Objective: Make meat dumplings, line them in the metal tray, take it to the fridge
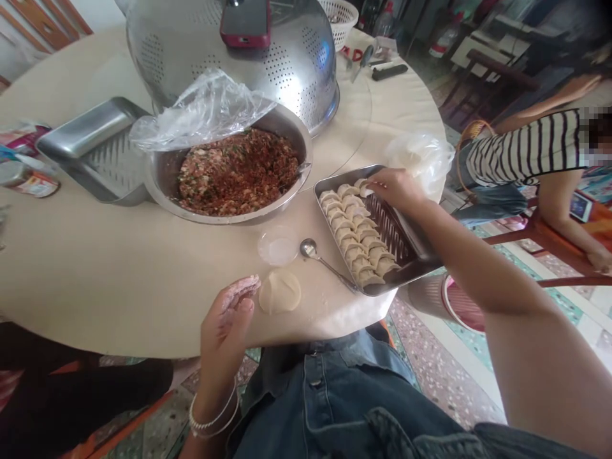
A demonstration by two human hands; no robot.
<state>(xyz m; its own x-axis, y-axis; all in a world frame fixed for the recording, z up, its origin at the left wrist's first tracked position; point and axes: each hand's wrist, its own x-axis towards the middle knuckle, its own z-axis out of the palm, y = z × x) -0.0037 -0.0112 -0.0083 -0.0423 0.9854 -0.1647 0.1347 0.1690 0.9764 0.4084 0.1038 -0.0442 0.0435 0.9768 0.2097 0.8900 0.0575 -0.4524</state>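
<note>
By the fingertips of the right hand (399, 190), a pale dumpling (364, 188) is being pinched at the far end of the steel dumpling tray (396, 234). Two long rows of folded dumplings (357, 237) are being held along the left side of that tray, and its ribbed floor is being left exposed to their right. Left of the tray's near end, the left hand (229, 312) is being held open, its fingers loosely curved and dusted with flour. Between that hand and the tray, a round dough wrapper (282, 293) is being supported by the cream-coloured table (109, 274); whether it is being touched by the fingertips cannot be told. Just left of the tray, a metal spoon (309, 248) and a small clear plastic dish (277, 247) are also being supported there. Beyond these, to the far left of the tray, a large steel basin (305, 143) of minced filling (234, 175) is being partly covered by crumpled plastic film (201, 111). Past the tray's far end, a perforated steel colander (272, 70) is being topped by a red-cased phone (245, 25)
</note>
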